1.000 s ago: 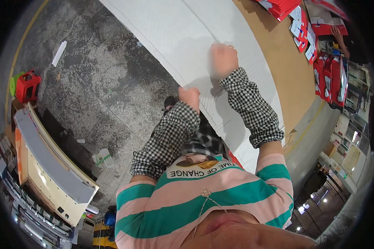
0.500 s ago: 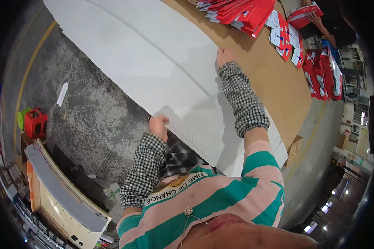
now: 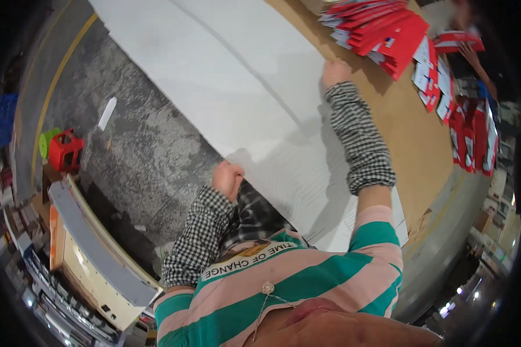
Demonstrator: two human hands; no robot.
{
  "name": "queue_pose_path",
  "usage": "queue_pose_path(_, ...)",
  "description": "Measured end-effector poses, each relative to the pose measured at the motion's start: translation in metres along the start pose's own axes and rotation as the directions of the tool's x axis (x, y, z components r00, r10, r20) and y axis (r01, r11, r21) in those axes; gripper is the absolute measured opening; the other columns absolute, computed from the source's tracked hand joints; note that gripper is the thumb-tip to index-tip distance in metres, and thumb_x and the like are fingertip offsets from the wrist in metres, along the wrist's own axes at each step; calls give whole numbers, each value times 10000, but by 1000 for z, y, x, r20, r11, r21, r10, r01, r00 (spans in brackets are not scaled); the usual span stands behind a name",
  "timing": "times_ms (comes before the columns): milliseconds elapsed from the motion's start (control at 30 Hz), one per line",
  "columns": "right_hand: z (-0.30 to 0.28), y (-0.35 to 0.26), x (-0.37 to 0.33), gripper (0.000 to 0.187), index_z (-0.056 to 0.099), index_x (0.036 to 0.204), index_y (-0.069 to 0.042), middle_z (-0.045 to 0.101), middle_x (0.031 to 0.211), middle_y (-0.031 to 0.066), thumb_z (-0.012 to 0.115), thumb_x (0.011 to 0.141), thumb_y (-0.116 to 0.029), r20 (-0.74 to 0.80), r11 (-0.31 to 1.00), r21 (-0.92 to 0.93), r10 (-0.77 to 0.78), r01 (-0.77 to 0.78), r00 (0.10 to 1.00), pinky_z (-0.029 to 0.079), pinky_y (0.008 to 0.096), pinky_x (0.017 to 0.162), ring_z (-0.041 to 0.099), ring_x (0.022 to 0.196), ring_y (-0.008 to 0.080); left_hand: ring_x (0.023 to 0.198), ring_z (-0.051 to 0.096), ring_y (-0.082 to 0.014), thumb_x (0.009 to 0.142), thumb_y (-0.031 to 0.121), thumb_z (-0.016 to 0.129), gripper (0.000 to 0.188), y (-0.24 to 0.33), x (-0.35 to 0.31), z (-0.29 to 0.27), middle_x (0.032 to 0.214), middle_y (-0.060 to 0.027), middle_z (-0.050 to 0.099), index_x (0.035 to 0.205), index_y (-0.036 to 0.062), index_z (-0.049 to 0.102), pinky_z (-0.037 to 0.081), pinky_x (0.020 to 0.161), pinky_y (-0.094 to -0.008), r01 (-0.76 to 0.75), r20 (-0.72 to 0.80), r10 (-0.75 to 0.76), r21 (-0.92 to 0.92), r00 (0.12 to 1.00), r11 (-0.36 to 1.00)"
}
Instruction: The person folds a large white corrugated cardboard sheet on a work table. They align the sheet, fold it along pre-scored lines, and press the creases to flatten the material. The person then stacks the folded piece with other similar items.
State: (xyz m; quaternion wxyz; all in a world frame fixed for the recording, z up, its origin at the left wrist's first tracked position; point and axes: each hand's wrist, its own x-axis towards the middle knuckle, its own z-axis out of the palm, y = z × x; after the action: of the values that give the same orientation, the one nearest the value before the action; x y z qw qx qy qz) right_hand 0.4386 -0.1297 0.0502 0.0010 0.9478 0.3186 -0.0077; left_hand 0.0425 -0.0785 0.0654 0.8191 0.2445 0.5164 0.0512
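A large white sheet (image 3: 237,92) stretches diagonally before me, with a long grey streak down its middle and faint line marks at its lower end. My left hand (image 3: 228,178) is closed at the sheet's near left edge, its fingers curled over the border. Farther off, my right hand (image 3: 336,72) is closed on the opposite edge, where the sheet meets a brown board (image 3: 402,124). The fingertips of both hands are partly hidden. Checked sleeve covers wrap both forearms.
Red and white printed folders (image 3: 382,34) lie fanned on the brown board, beside smaller red and white packets (image 3: 431,78). Upright red bundles (image 3: 473,136) stand at the right, near another person's hand (image 3: 469,53). A red stool (image 3: 65,151) stands on the floor at left.
The whole view has shifted, so most things appear farther right. Both hands keep to about the same places on the sheet's edges. The other person's hands and red folder have moved.
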Motion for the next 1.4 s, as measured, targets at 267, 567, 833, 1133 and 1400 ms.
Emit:
queue_pose_path(267,2,-62,21,407,599,998,8,589,1049,219,483,859,-356,-130,995,8,102,-102,986,429,486,868,552,1005,368,839,483,-198,683,-60,448,259,34,37,-13,951,-92,529,932,-68,519,402,778,-318,-195,-48,193,-45,980,980)
queue_pose_path(567,-1,-58,49,480,559,1074,16,548,1123,211,434,874,-402,-4,981,101,169,-168,986,419,472,907,508,1079,359,929,494,-227,707,-66,441,393,55,40,-9,1032,-107,499,1098,-94,473,400,877,-311,-97,38,100,-87,994,992)
queue_pose_path(833,-29,-95,36,480,564,1112,-16,543,1162,186,436,878,-415,-17,971,25,240,-239,971,404,461,928,473,1139,329,878,508,-210,682,-78,439,440,55,28,-16,999,-94,522,1120,-110,467,423,802,-293,-41,-16,39,-116,999,992)
queue_pose_path(1133,-45,-68,-8,482,597,1011,14,602,1000,233,448,892,-428,-101,861,507,94,-30,990,404,448,874,524,1005,393,850,526,-218,679,-17,498,290,44,29,10,930,-140,562,962,-82,515,425,769,-299,53,-245,-24,109,969,993)
queue_pose_path(1400,-43,-168,-108,489,547,997,77,537,934,249,546,861,-392,67,919,329,-251,216,966,417,454,789,497,893,394,827,516,-238,682,-11,484,291,29,48,11,900,-125,572,958,-69,555,418,761,-328,26,-301,15,129,953,991)
